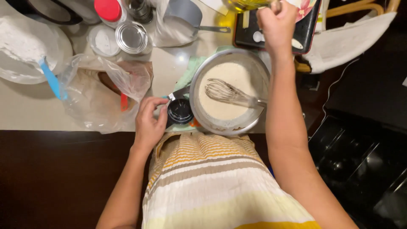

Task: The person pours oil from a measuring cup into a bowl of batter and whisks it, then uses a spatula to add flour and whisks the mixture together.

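Two hands busy — left hand point(149, 123) pinches a small black measuring cup point(179, 111) just beside the metal bowl point(199, 111) of pale mixed batter, whisk point(229, 95) resting inside, while right hand point(277, 23) clasps a yellow-liquid bottle point(246, 4) beyond — liquid apparently not yet measured.

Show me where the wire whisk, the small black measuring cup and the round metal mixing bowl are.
Wire whisk point(222, 92): head view, on its looped wires lying in the batter.
Small black measuring cup point(180, 111): head view, on its dark inside.
Round metal mixing bowl point(258, 70): head view, on its bare inner wall at the right.
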